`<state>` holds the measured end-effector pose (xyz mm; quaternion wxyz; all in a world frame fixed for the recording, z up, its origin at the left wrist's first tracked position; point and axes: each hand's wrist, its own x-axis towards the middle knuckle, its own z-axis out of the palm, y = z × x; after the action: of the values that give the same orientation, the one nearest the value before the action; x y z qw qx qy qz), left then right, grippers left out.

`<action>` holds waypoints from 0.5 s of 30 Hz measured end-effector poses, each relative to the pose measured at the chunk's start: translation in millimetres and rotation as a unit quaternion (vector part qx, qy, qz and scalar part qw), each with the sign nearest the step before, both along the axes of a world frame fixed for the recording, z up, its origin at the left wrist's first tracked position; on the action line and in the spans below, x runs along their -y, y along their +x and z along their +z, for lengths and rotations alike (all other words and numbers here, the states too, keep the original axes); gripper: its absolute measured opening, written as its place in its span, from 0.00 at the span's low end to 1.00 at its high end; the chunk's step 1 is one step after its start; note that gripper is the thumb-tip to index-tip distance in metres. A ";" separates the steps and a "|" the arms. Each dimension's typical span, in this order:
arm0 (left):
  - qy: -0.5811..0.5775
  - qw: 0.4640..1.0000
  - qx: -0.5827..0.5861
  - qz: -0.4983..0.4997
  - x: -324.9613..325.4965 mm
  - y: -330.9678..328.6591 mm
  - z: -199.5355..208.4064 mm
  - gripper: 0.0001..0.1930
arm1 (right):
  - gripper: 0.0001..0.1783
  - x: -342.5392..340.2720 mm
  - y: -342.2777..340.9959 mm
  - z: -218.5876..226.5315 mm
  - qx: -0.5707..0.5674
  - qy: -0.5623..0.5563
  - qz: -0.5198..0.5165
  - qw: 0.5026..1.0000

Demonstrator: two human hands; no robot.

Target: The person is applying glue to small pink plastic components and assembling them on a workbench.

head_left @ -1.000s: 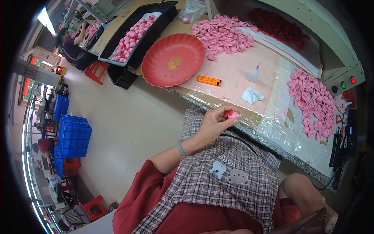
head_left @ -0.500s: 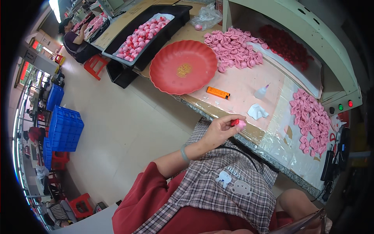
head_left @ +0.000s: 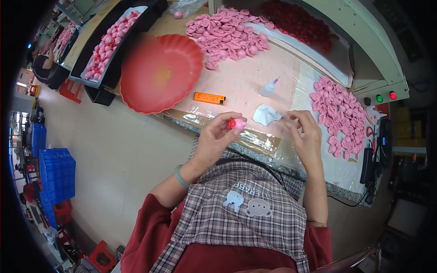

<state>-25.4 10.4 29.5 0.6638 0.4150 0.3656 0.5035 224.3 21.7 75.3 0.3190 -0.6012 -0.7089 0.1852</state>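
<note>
My left hand (head_left: 214, 143) pinches a small pink and red rounded piece (head_left: 237, 123) over the table's front edge; the red part sits by the fingers and the pink part points right. To its right my right hand (head_left: 306, 134) hovers with bent fingers apart, nothing visible in them. A crumpled white cloth (head_left: 266, 114) lies between the hands, and behind it stands a small clear dropper bottle (head_left: 269, 87) with a purple tip. Beyond my left hand lies an orange box-shaped item (head_left: 209, 98). Pink petal-like pieces (head_left: 342, 119) are spread at the right.
A red scalloped bowl (head_left: 189, 59) sits at the table's left edge, beside a black tray (head_left: 141, 34) of pink and red balls. More pink pieces (head_left: 227, 34) are heaped at the back. A pale machine housing (head_left: 382, 59) with lit buttons arches over dark red pieces (head_left: 298, 27).
My right hand has come up from below to the table front, right of the left hand. The view has shifted, so the table's things appear farther left. My left hand still holds its piece.
</note>
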 end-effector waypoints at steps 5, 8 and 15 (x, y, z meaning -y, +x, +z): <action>0.004 1.000 -0.003 -0.015 -2.7 10.2 -1.1 0.17 | 0.13 -12.4 -5.2 -33.4 -0.010 -0.005 0.000 1.000; 0.013 0.999 -0.029 -0.028 -4.2 15.3 -0.6 0.17 | 0.12 -17.7 -7.5 -38.2 0.001 -0.010 -0.006 1.000; 0.018 0.999 -0.025 -0.045 -6.3 21.4 -9.2 0.17 | 0.09 -18.1 -13.1 -34.5 0.052 0.045 0.000 0.998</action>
<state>-4.0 16.7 20.3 0.6687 0.4551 0.3536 0.4697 211.3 39.8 40.8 0.3087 -0.5951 -0.7319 0.1219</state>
